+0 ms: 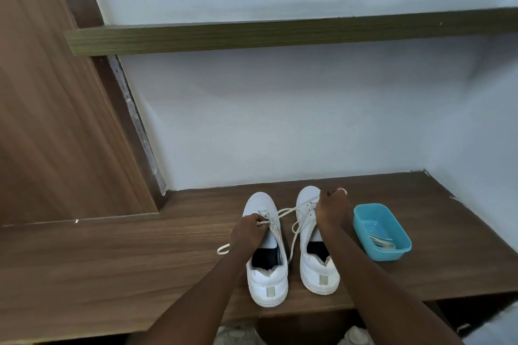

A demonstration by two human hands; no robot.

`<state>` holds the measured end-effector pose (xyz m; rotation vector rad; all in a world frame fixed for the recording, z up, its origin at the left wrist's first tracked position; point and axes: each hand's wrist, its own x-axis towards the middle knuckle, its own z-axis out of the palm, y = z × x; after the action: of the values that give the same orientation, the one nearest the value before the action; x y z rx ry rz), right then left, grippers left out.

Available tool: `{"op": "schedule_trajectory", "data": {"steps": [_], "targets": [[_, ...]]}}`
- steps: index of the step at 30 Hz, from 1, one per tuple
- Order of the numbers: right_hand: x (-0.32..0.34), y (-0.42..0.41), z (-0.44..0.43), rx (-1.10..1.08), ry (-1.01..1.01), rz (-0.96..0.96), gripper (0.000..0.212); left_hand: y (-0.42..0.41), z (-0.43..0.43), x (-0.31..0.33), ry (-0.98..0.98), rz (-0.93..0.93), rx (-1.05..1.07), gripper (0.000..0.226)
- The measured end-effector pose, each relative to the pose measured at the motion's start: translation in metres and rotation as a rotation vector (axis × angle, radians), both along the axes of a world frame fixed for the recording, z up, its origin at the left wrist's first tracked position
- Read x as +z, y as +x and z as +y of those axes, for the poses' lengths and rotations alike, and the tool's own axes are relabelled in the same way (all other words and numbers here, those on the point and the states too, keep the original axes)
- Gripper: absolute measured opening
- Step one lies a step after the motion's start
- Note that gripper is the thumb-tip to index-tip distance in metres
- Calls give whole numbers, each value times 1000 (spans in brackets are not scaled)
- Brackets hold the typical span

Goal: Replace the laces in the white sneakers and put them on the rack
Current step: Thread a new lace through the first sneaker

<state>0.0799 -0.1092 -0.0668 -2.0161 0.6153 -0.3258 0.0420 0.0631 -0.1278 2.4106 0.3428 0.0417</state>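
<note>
Head view: lace (pixel 286 210) pinched at sneaker (pixel 269 283) eyelets by left hand (pixel 246 230), end clenched in right hand (pixel 332 209); pull gently, steadying sneaker.

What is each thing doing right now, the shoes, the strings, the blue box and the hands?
left sneaker: upright on the shelf, lace untied.
right sneaker: upright beside it, lace loose.
loose lace: stretched from the left sneaker toward the right hand.
blue tub: open, white laces lying inside.
left hand: pinches the loose lace at the left sneaker.
right hand: grips the loose lace above the right sneaker.
</note>
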Motion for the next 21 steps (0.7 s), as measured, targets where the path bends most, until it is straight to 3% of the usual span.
{"op": "schedule_trajectory", "data": {"steps": [5,7,10,13,17,21], "targets": [[12,4,-11,-277,138,-144,28,1,3,1,-10,4,16,21],[13,3,-10,-282,221,-195,28,1,3,0,-17,-3,18,22],[6,5,0,-96,275,-216,23,3,6,-3,-28,-12,-2,20],[-6,4,16,280,348,-139,20,5,8,-6,-12,-21,-18,19],[-19,-6,37,732,-140,82,7,8,6,-7,20,-3,-18,22],[-36,-7,53,852,-480,138,18,8,6,-9,8,-7,-6,22]]}}
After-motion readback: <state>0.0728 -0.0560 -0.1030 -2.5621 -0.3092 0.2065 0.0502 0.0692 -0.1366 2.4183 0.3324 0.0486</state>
